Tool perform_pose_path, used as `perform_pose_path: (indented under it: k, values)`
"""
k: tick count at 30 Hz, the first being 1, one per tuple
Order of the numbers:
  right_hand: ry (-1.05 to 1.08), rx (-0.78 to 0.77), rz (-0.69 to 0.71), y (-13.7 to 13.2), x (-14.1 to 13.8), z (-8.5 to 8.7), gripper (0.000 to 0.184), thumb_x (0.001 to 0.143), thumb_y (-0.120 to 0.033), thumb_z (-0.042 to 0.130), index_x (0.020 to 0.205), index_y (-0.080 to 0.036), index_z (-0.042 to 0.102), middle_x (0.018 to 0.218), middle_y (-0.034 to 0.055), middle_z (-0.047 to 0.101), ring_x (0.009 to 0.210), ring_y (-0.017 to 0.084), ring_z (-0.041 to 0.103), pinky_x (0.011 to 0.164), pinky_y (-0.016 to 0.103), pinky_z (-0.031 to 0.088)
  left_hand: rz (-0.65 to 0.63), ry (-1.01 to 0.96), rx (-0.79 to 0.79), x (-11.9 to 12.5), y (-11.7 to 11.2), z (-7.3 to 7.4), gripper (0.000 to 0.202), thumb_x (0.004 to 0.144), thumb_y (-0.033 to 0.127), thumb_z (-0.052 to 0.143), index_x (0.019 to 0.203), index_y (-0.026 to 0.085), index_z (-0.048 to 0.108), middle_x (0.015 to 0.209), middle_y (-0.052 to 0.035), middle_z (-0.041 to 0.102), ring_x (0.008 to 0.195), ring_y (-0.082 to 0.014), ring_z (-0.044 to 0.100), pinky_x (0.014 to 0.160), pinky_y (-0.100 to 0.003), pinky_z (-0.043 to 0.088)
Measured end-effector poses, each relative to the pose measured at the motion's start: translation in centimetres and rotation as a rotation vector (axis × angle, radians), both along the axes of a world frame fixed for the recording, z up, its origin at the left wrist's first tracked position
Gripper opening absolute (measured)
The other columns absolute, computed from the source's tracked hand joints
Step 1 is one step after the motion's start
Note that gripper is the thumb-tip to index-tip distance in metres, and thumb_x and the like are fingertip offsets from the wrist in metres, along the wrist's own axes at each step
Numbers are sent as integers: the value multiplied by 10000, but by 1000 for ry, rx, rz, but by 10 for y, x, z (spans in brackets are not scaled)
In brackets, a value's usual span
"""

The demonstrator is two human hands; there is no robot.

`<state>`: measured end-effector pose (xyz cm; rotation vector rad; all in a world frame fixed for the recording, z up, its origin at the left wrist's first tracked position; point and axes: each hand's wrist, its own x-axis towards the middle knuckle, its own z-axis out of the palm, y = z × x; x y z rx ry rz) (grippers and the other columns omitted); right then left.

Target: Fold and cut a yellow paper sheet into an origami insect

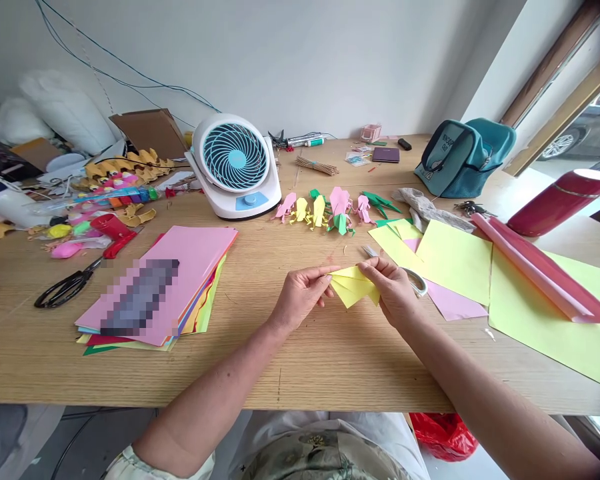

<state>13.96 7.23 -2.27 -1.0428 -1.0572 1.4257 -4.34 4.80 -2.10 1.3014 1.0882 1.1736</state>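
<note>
A folded piece of yellow paper (353,287) is held up just above the wooden table, creased into overlapping triangular flaps. My left hand (300,293) pinches its left corner between thumb and fingers. At the opposite corner, my right hand (386,285) grips it the same way. Scissors with pale handles (419,283) lie partly hidden behind my right hand. Beyond the hands stands a row of folded paper figures, among them a pink and green one (340,203) and a yellow one (319,211).
Colored paper sheets (195,257) are stacked at left, near black-handled scissors (70,287). A white fan (235,163) stands behind them. Yellow sheets (455,260), a rolled red sheet (540,270), a red bottle (555,203) and a teal bag (463,160) occupy the right side.
</note>
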Motion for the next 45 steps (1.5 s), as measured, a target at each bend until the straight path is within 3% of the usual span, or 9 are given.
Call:
perform_pose_path:
  k: [16,27,35,41,45]
  values:
    - [2,22,34,0,1,-5,378,683,-532,804,710,-222,589,631,-24,551,542,114,434,517,273,296,46,-43,-40,1,-1,3,340,788,312,652,1063,145,763,608,-5,641,565,-92,569,423,-156,420]
    - [3,-81,46,-4,-4,0,420,606,-533,848,670,-205,594,621,-23,530,536,96,429,484,246,300,140,-130,-85,5,-3,5,319,766,296,630,1008,145,771,652,-1,658,537,-78,568,400,-153,394]
    - [-8,-42,23,-4,-4,0,408,625,-539,837,676,-213,598,596,-27,536,497,95,400,467,262,285,39,-260,-205,-1,0,6,346,749,343,594,977,133,749,701,-24,669,558,-93,587,403,-156,394]
    - [6,8,38,-2,-3,-5,386,647,-512,840,681,-206,607,622,-14,568,530,105,450,490,258,316,50,-130,-152,-5,2,12,352,748,466,695,812,121,710,642,-3,596,542,-74,515,398,-148,402]
    - [-6,18,28,1,0,-9,382,662,-508,832,691,-202,605,627,-12,575,555,116,477,511,256,333,-40,-66,-174,-13,7,13,370,698,488,766,742,131,676,643,9,613,499,-47,469,406,-145,400]
